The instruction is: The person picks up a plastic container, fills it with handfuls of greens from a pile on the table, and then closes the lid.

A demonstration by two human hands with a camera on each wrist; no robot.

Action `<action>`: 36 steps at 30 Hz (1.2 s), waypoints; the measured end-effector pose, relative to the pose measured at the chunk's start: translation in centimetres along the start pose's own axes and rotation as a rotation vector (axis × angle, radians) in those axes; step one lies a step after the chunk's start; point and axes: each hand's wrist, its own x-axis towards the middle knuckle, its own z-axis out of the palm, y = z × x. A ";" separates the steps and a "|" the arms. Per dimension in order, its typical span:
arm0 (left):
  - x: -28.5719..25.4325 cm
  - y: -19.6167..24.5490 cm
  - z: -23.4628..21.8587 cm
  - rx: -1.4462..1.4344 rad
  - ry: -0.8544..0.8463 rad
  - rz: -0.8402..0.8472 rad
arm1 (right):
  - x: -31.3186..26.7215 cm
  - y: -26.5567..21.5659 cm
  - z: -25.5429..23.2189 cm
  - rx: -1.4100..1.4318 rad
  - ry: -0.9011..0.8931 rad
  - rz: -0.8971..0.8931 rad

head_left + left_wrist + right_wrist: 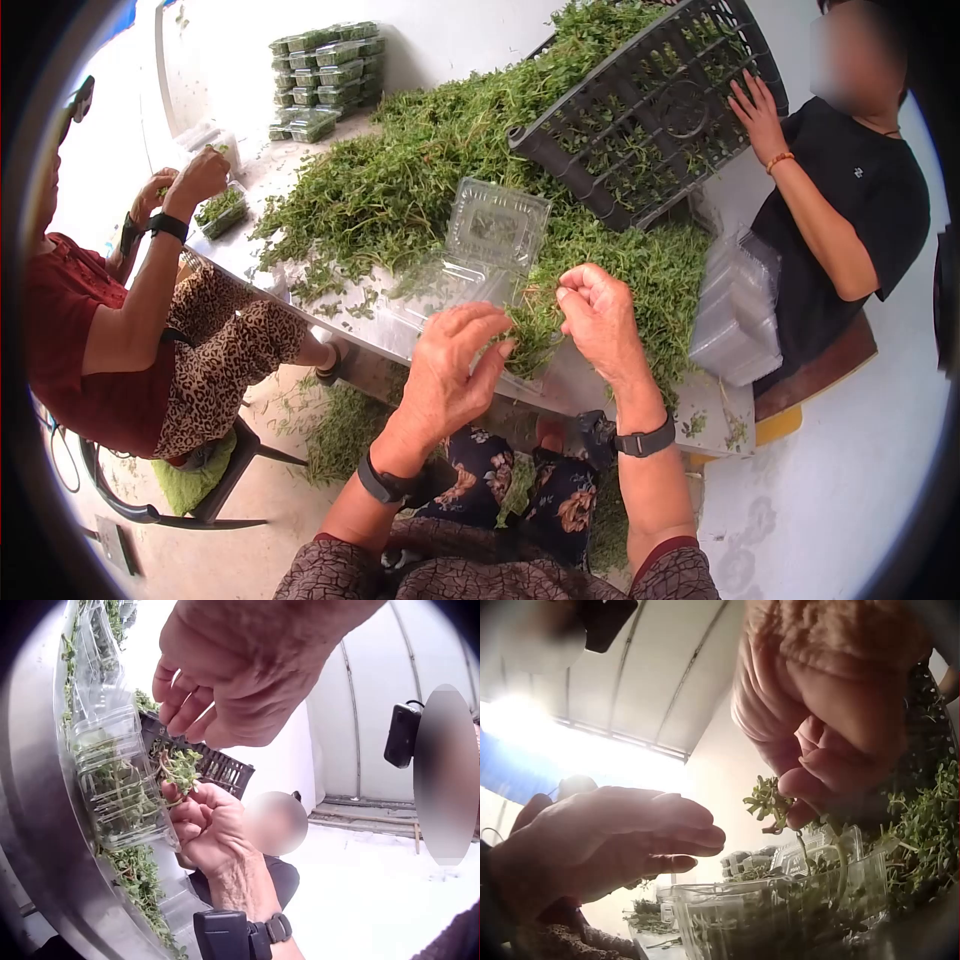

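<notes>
My right hand pinches a leafy green sprig between thumb and fingers, just above a clear plastic clamshell box. In the head view the box's raised lid leans back against the heap of greens. Some greens lie inside the box, as the left wrist view shows through its wall. My left hand hovers on the box's near left side, fingers loosely bent and holding nothing. Part of the box is hidden behind my hands in the head view.
A black crate tips over the heap, steadied by a person on the right. Nested clear boxes stand at the right edge. Filled boxes are stacked at the back. Another person on the left works over a filled box.
</notes>
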 end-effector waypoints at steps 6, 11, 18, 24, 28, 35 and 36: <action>0.4 -0.8 -0.2 -0.040 0.075 -0.096 | -0.3 -1.3 -0.1 0.221 0.046 0.133; 0.6 -1.3 -0.2 0.026 -0.022 -0.024 | 0.3 2.3 0.4 -0.175 0.021 -0.034; -0.2 -1.0 0.3 0.112 -0.180 0.074 | -0.7 0.4 -0.2 -0.333 -0.065 -0.065; -0.6 -0.5 0.3 0.231 -0.299 0.118 | -1.1 -0.4 0.2 -0.495 -0.177 -0.185; -0.7 -0.1 0.2 0.261 -0.399 0.100 | -0.9 1.1 1.2 -0.592 -0.240 -0.308; -0.9 -0.3 0.3 0.266 -0.446 0.075 | 0.3 0.7 2.5 -0.836 -0.521 -0.216; -1.0 -0.3 0.3 0.263 -0.445 0.076 | 0.4 0.7 2.6 -0.858 -0.531 -0.204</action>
